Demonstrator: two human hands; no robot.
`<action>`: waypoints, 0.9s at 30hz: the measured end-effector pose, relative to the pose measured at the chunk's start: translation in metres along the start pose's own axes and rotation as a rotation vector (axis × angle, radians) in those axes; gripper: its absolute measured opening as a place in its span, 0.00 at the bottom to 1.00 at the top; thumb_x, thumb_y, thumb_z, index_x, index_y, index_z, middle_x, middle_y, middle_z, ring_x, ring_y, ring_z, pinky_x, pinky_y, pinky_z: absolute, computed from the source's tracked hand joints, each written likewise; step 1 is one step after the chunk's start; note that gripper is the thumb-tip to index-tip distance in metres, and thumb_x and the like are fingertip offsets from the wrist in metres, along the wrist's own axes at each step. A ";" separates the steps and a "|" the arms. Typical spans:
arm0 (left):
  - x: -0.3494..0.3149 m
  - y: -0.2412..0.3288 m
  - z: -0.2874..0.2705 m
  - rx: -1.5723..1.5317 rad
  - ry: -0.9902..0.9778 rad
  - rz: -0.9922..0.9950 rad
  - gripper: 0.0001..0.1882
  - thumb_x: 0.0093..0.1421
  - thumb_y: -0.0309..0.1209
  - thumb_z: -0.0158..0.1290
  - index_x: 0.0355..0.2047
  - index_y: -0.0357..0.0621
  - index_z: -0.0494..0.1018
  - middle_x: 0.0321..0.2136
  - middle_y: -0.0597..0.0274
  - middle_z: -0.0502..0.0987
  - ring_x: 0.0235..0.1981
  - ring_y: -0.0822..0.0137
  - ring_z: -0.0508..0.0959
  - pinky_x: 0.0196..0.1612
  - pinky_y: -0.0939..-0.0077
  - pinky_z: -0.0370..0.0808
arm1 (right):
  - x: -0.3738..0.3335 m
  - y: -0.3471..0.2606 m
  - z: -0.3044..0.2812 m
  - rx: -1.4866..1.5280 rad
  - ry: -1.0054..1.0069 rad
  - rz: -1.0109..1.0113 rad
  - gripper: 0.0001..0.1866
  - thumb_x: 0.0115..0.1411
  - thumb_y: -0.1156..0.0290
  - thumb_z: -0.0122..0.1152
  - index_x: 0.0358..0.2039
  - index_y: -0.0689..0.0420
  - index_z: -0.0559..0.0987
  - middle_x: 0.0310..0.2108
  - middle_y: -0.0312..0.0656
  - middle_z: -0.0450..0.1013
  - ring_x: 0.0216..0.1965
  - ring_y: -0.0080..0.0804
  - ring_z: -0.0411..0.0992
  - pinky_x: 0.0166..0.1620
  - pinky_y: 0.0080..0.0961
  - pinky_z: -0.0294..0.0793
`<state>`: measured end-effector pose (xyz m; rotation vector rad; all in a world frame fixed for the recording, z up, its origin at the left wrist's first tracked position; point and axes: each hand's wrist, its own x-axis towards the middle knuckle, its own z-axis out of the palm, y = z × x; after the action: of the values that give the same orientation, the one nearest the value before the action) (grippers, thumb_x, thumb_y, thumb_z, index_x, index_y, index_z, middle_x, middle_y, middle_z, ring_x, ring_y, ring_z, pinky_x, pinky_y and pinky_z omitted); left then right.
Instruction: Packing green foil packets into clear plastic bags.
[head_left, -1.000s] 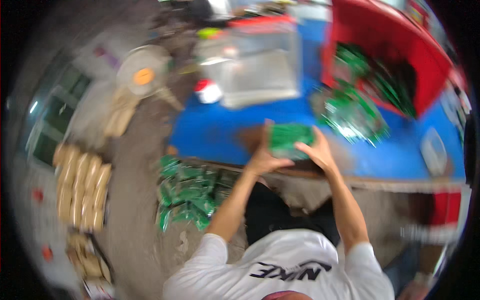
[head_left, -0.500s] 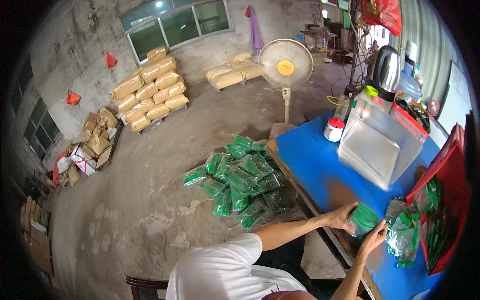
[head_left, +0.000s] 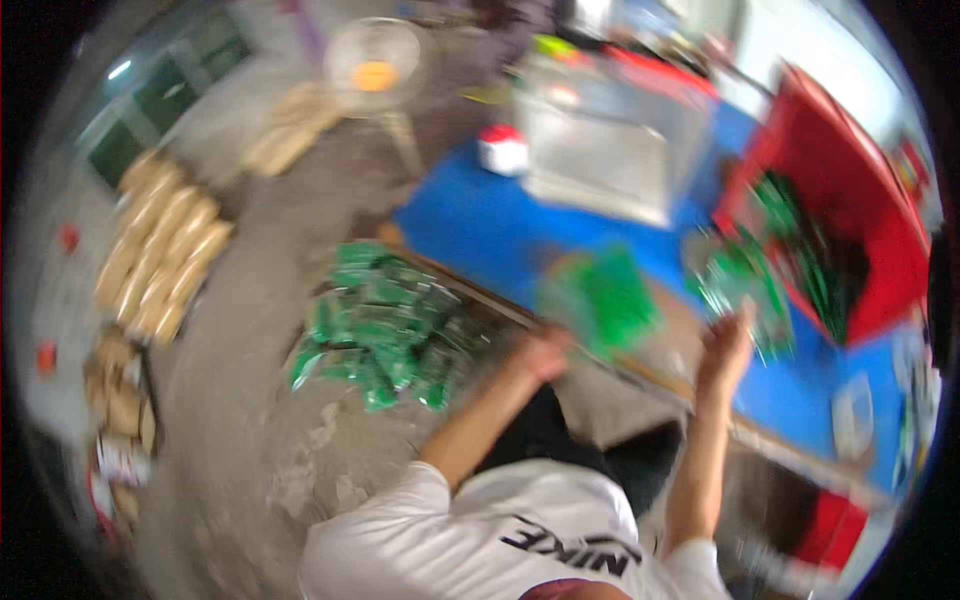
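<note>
The picture is smeared by motion. A packet of green strips in clear plastic [head_left: 610,300] is at the blue table's near edge, its clear end to the left. My left hand [head_left: 543,352] is just below and left of that packet, fingers blurred; whether it grips the plastic is unclear. My right hand [head_left: 727,348] reaches up to a loose pile of small clear-and-green packets [head_left: 750,285] on the table. Its fingertips overlap the pile's near side, and blur hides whether they hold one.
On the blue table [head_left: 455,215] stand a clear plastic box [head_left: 600,150], a red-lidded white container [head_left: 502,150] and a tilted red bin [head_left: 850,200] with green packets inside. Filled green packets [head_left: 375,330] are heaped on the floor at left. A fan [head_left: 375,75] and stacked tan sacks [head_left: 160,250] are farther back.
The view has swung to the right. Both hands were at the green packet; now my right hand is away from it at the small packets, and my left is by its lower left.
</note>
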<state>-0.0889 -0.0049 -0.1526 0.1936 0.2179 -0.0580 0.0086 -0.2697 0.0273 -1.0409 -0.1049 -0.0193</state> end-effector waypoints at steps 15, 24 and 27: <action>-0.026 -0.012 0.105 0.115 -0.748 0.052 0.20 0.66 0.41 0.51 0.50 0.39 0.73 0.48 0.54 0.76 0.51 0.56 0.74 0.58 0.59 0.69 | -0.076 -0.065 0.064 -0.571 -0.616 -0.248 0.36 0.48 0.70 0.78 0.57 0.60 0.70 0.50 0.41 0.73 0.53 0.31 0.71 0.57 0.32 0.69; -0.041 -0.013 0.161 0.667 -0.533 0.030 0.29 0.61 0.35 0.60 0.59 0.33 0.68 0.56 0.48 0.74 0.55 0.60 0.75 0.59 0.63 0.73 | -0.071 -0.064 0.059 -0.699 -0.752 -0.363 0.30 0.51 0.78 0.67 0.56 0.58 0.71 0.48 0.46 0.75 0.47 0.43 0.76 0.50 0.36 0.76; -0.044 -0.012 0.163 0.703 -0.479 0.043 0.32 0.57 0.37 0.64 0.59 0.36 0.69 0.56 0.51 0.74 0.56 0.61 0.75 0.59 0.61 0.72 | -0.070 -0.057 0.056 -0.650 -0.749 -0.329 0.28 0.52 0.74 0.66 0.55 0.59 0.70 0.44 0.51 0.75 0.47 0.51 0.76 0.51 0.40 0.76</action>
<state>-0.0987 -0.0476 0.0110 0.8727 -0.2958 -0.1352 -0.0694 -0.2525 0.0978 -1.6269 -1.0030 0.0420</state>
